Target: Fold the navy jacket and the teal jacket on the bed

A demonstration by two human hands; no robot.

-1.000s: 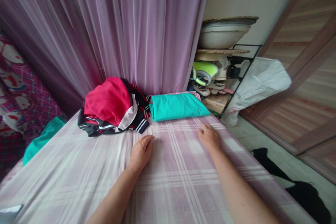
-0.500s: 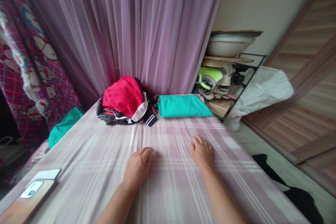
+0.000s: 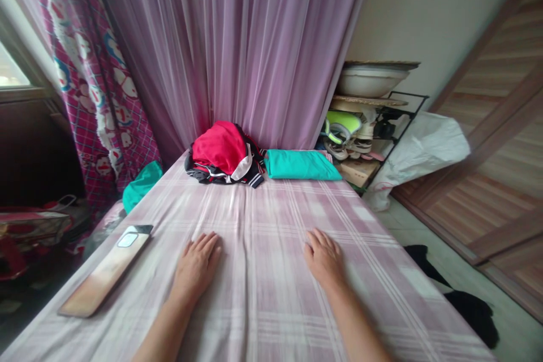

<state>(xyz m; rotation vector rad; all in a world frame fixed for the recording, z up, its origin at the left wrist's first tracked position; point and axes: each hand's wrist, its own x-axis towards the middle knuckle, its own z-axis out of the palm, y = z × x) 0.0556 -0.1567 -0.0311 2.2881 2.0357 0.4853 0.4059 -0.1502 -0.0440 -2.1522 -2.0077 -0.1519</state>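
My left hand [image 3: 197, 264] lies palm down on the checked pink-and-white cloth [image 3: 271, 305] that covers the table, its fingers stretched out and holding nothing. Farther right, my right hand [image 3: 324, 257] rests flat on the same cloth, also with nothing in it. Beyond the hands sits a bunched heap of red, black and white clothing [image 3: 220, 150]. Beside it, on the right, is a folded teal cloth [image 3: 301, 164]. A phone [image 3: 108, 271] lies back side up to the left of my left hand.
Purple curtains [image 3: 237, 51] hang behind the far edge. Right of the table stands a rack [image 3: 407, 124] with a white basin [image 3: 373, 80], shoes and a white plastic bag [image 3: 428, 150]. Teal fabric [image 3: 142, 185] hangs by the left edge. Black cloth [image 3: 470, 311] lies on the floor.
My left hand has shifted left and its fingers have straightened onto the cloth. My right hand stays nearly in place. The view has turned left, showing the whole phone.
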